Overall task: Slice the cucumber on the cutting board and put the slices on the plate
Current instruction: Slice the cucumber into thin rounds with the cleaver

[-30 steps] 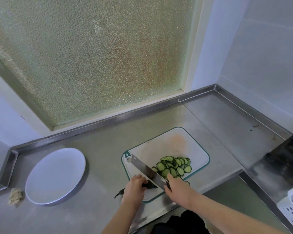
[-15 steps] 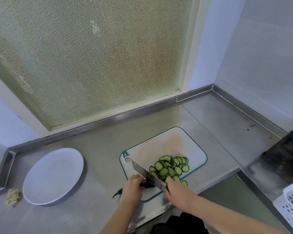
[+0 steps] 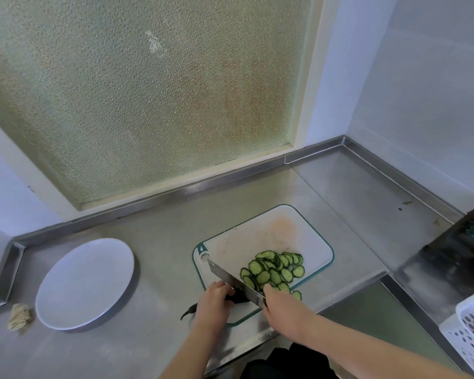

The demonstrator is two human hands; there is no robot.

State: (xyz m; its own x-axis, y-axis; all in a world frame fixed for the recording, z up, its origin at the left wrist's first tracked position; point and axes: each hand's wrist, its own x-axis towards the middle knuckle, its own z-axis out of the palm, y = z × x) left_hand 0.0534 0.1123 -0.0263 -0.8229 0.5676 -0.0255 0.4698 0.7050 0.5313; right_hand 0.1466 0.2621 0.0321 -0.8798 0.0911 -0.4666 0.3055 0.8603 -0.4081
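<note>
On the steel tabletop (image 3: 162,242), in the corner under a frosted window (image 3: 148,91), lies a white cutting board (image 3: 257,236) with a green rim. Its near corner sticks out a little over the tabletop edge. A heap of cucumber slices (image 3: 274,272) lies on the near right part of the board, and they overlap each other. One slice lies at the very rim.

The left hand (image 3: 212,302) is at the near left corner of the board. Its fingers are curled over the dark remaining end of the cucumber (image 3: 237,296), and the thin stem end shows out behind the hand, over the tabletop. The right hand (image 3: 285,310) grips the knife (image 3: 230,280); its fingers are closed round the handle, which is hidden under the hand. The blade runs diagonally away to the left, between the cucumber end and the slices.

The white plate (image 3: 85,280) stands well apart to the left, with no slices on it. A crumpled cloth (image 3: 19,315) lies just beside the plate. A white perforated basket (image 3: 471,332) shows at the right edge.
</note>
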